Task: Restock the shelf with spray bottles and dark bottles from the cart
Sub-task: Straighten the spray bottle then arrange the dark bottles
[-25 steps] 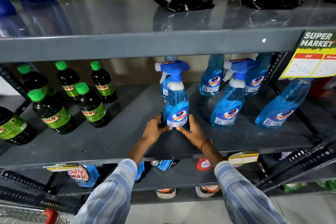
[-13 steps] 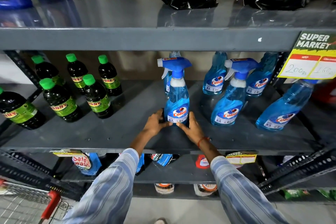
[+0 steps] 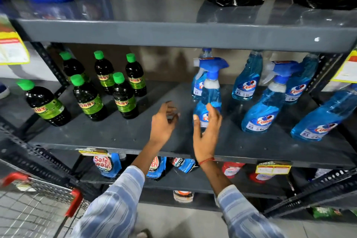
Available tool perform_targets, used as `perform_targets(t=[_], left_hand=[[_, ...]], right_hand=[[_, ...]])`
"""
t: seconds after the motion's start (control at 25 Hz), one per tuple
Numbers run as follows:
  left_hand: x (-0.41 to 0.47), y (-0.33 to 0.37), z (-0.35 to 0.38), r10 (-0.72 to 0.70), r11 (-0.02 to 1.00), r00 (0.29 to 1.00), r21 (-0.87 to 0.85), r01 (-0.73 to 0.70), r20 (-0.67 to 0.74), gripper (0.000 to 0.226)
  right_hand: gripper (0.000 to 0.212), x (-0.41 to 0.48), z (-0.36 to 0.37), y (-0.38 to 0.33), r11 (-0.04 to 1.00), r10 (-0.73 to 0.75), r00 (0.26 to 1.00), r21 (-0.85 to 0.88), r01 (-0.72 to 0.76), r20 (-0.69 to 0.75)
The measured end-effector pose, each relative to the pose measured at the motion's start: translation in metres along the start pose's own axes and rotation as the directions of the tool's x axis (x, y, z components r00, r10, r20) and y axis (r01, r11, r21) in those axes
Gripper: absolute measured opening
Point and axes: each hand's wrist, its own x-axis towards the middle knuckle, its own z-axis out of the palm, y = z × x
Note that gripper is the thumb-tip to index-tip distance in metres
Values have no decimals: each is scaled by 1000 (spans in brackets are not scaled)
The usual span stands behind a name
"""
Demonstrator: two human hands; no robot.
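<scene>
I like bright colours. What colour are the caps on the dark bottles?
Green caps, clearest in the head view.

Grey metal shelving rack (image 3: 173, 34) spans the frame, boards glossy with soft overhead glare. Perforated dark uprights (image 3: 50, 63) at left and lower right. Plain brownish wall (image 3: 158, 60) behind the middle tier. Pale tiled floor (image 3: 185, 222) at bottom centre. Yellow price tags (image 3: 11, 48) at both upper edges and under the middle board.
</scene>
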Motion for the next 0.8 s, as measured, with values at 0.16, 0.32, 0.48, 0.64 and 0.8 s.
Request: perform_targets(t=[0.16, 0.32, 0.48, 0.64, 0.8], left_hand=[[-2, -26, -68, -19, 1000, 951, -18, 14, -307, 28], [9, -89, -126, -150, 988, 933, -71, 134, -328, 40], [45, -138, -144, -222, 975, 975, 1, 222, 2, 76], [72, -149, -143, -213, 976, 928, 103, 190, 306, 91], [77, -153, -142, -205, 979, 928, 77, 190, 312, 68]], right_hand=[[40, -18, 73, -33, 995, -66, 987, 81, 54, 149], [44, -28, 156, -34, 999, 43, 925, 11, -51, 377], [68, -27, 207, -15, 974, 222, 794, -156, -161, 566], [72, -23, 220, 3, 964, 259, 735, -218, -154, 626], [61, -21, 225, 9, 958, 283, 714, -223, -180, 641]])
